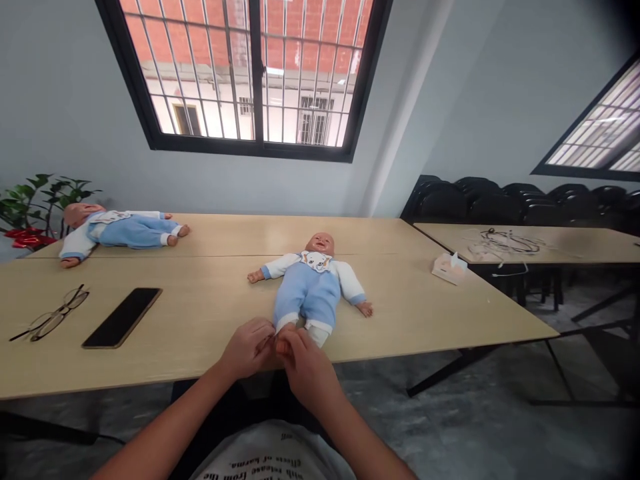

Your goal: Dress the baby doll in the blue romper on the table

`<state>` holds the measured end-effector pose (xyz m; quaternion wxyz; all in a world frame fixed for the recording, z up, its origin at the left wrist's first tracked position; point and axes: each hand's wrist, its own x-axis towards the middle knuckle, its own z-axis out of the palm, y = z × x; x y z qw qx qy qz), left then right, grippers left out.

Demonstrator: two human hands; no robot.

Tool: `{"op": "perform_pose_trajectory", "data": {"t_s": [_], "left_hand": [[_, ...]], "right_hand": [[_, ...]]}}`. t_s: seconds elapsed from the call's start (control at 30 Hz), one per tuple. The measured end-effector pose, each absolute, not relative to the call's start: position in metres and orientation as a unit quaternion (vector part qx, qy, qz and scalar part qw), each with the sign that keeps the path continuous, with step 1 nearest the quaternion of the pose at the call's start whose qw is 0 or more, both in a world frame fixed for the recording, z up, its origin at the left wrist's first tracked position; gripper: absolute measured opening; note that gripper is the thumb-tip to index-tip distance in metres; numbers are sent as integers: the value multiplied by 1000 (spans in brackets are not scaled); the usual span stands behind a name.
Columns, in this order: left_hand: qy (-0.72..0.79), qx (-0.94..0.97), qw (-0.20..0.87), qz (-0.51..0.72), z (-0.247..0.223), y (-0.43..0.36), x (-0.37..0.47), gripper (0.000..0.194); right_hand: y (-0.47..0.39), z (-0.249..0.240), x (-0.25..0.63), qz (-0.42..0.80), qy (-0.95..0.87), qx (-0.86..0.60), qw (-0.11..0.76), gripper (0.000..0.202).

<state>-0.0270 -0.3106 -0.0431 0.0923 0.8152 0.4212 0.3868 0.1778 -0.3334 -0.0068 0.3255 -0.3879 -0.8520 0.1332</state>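
Note:
A baby doll [307, 290] in light blue overalls with white sleeves lies on its back, feet towards me at the table's front edge. My left hand [249, 348] has its fingers curled in a pinch beside the doll's foot on the left; what lies between the fingertips is hidden. That foot [286, 331] looks bare under the white trouser cuff. Around its toes, my right hand [307, 367] closes with thumb and fingers. A white sock [319, 335] covers the doll's other foot, partly behind my right hand.
A second doll [133, 230] lies at the table's [200, 320] back left. Glasses [57, 313] and a black phone [123, 318] are on the left; a tissue box [449, 269] stands on the right. Cables [510, 241] lie on another table before stacked black chairs [493, 203].

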Motion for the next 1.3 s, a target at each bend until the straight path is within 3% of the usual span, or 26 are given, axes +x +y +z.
{"op": "perform_pose_trajectory", "data": {"t_s": [0.13, 0.3, 0.37, 0.57, 0.7, 0.8, 0.87, 0.97, 1.03, 1.2, 1.3], "left_hand": [[435, 807, 86, 389, -42, -325, -26, 14], [476, 777, 70, 405, -13, -307, -32, 16], [451, 822, 61, 342, 2, -296, -36, 22], [389, 905, 5, 172, 16, -288, -34, 19], [387, 896, 96, 194, 4, -294, -27, 20], [420, 859, 136, 258, 3, -297, -23, 20], [411, 859, 124, 278, 7, -301, -17, 17], [329, 909, 95, 237, 14, -313, -1, 22], [281, 938, 69, 190, 13, -320, 11, 33], [304, 937, 21, 170, -1, -327, 28, 6], [319, 926, 12, 202, -12, -325, 25, 10]], "right_hand": [[-328, -5, 183, 183, -846, -372, 337, 30], [-326, -7, 187, 159, -889, -322, 283, 30], [-326, -7, 187, 138, -900, -314, 269, 28], [-323, -13, 180, 88, -914, -308, 249, 14], [-324, -17, 180, 87, -917, -297, 252, 7], [-324, -19, 195, 113, -907, -279, 294, 25], [-319, -21, 212, 107, -868, -315, 368, 31], [-305, -29, 238, 41, -793, -424, 435, 20], [-295, -34, 249, 1, -786, -462, 411, 13], [-295, -41, 248, -24, -814, -453, 361, 16], [-310, -45, 242, 13, -849, -408, 336, 18]]}}
